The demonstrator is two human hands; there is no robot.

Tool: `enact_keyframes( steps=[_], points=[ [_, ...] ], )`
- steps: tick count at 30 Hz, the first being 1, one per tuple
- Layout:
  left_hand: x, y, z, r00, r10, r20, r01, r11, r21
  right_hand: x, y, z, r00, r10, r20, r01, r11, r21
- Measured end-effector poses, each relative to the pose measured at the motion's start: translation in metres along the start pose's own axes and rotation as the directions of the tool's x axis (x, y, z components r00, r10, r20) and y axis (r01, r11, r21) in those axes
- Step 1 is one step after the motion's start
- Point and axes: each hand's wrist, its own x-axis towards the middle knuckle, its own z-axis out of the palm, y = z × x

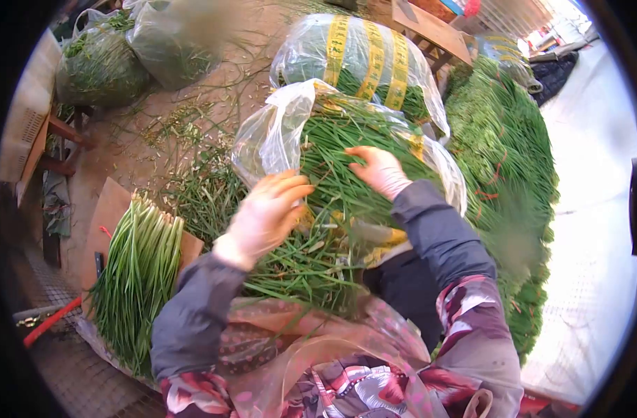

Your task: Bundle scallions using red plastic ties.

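Observation:
Long green stalks (pixel 346 136) spill from an open clear plastic bag (pixel 280 125) in the middle. My left hand (pixel 266 214), in a pale glove with orange fingertips, is at the bag's near left edge, its fingers apart. On the stalks at the right rests my right hand (pixel 379 169), gloved the same way, fingers spread and holding nothing that I can see. More loose stalks (pixel 297 272) lie close to my body, below my hands. A neat bundle of green stalks with pale ends (pixel 141 265) sits on a board at the left.
Behind the open bag is a full bag with yellow tape (pixel 357 59). A long stack of green bundles (pixel 503 160) lines the right side. Two filled bags (pixel 103 66) stand back left. Trimmings (pixel 200 184) litter the floor. A wooden bench (pixel 437 31) is at the back.

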Motion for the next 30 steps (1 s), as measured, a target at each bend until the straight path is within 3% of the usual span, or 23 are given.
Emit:
enact_keyframes(
  steps=[2,4,5,6,8,9,10,12,14,15,16,18,19,20,22,23,24,25,26,27,28,30],
  points=[
    [0.031,-0.026,0.044,0.984,-0.155,0.090,0.136,0.972,0.193,0.033,-0.004,0.007,0.982,-0.103,-0.159,0.119,0.988,0.096],
    [0.051,-0.055,0.064,0.916,-0.383,0.122,0.286,0.834,0.472,0.063,-0.001,-0.009,0.988,0.149,-0.036,-0.141,0.977,0.161],
    [0.059,-0.069,0.061,0.817,-0.549,0.177,0.350,0.715,0.605,0.082,0.018,-0.003,0.992,0.095,-0.087,-0.072,0.970,0.231],
    [0.056,-0.094,0.063,0.788,-0.604,0.115,0.387,0.633,0.670,0.094,0.036,0.004,0.994,0.107,0.001,-0.102,0.946,0.309],
    [0.052,-0.128,0.046,0.767,-0.641,-0.022,0.461,0.528,0.713,0.110,0.043,0.006,0.995,-0.063,0.078,0.052,0.990,0.128],
    [0.059,-0.141,0.031,0.628,-0.778,0.025,0.528,0.449,0.720,0.118,0.045,0.012,0.994,-0.062,0.091,0.048,0.988,0.146],
    [0.051,-0.165,0.027,0.643,-0.763,-0.071,0.561,0.405,0.722,0.127,0.045,0.020,0.989,-0.113,0.094,0.101,0.987,0.129],
    [0.051,-0.196,0.004,0.588,-0.809,-0.018,0.578,0.405,0.708,0.154,0.055,0.035,0.981,-0.162,0.104,0.145,0.977,0.156],
    [0.042,-0.213,0.016,0.743,-0.667,-0.056,0.487,0.481,0.729,0.181,0.072,0.050,0.993,-0.041,0.113,0.044,0.999,-0.022],
    [0.039,-0.220,0.016,0.711,-0.703,0.024,0.555,0.582,0.595,0.186,0.079,0.058,0.988,0.009,0.155,-0.007,1.000,-0.013],
    [0.033,-0.221,0.012,0.699,-0.715,0.025,0.565,0.573,0.594,0.186,0.081,0.060,0.986,0.026,0.163,-0.035,0.998,0.052],
    [0.020,-0.211,-0.005,0.663,-0.741,0.109,0.636,0.634,0.439,0.182,0.062,0.045,0.974,0.090,0.207,-0.088,0.996,-0.019],
    [0.012,-0.197,-0.016,0.683,-0.721,0.116,0.594,0.641,0.487,0.169,0.039,0.040,0.993,0.072,0.091,-0.058,0.988,-0.141],
    [-0.006,-0.195,-0.016,0.676,-0.728,0.115,0.602,0.635,0.485,0.156,0.021,0.038,0.997,-0.070,-0.009,0.068,0.984,-0.164],
    [-0.052,-0.202,-0.007,0.791,-0.612,0.004,0.489,0.636,0.597,0.125,-0.006,0.044,0.937,-0.344,-0.065,0.339,0.938,-0.072],
    [-0.073,-0.208,0.006,0.756,-0.655,-0.006,0.582,0.667,0.465,0.109,-0.025,0.047,0.943,-0.333,0.022,0.333,0.941,-0.064],
    [-0.084,-0.209,0.016,0.640,-0.742,0.200,0.526,0.613,0.590,0.096,-0.041,0.050,0.942,-0.320,0.102,0.327,0.943,-0.061],
    [-0.090,-0.211,0.026,0.675,-0.692,0.256,0.614,0.719,0.327,0.088,-0.048,0.057,0.950,-0.297,0.094,0.303,0.951,-0.057],
    [-0.077,-0.205,0.032,0.692,-0.693,0.203,0.693,0.716,0.083,0.085,-0.060,0.055,0.969,-0.196,0.152,0.198,0.980,0.001],
    [-0.067,-0.202,0.031,0.654,-0.749,0.106,0.712,0.561,-0.422,0.083,-0.067,0.058,0.970,-0.220,0.105,0.219,0.975,0.028],
    [-0.047,-0.185,0.024,0.574,-0.817,0.063,0.496,0.285,-0.820,0.079,-0.073,0.066,0.969,-0.239,0.064,0.236,0.970,0.058],
    [-0.028,-0.177,0.027,0.421,-0.907,-0.015,0.503,0.247,-0.828,0.083,-0.088,0.085,0.955,-0.242,0.170,0.260,0.961,-0.094]
  ],
)
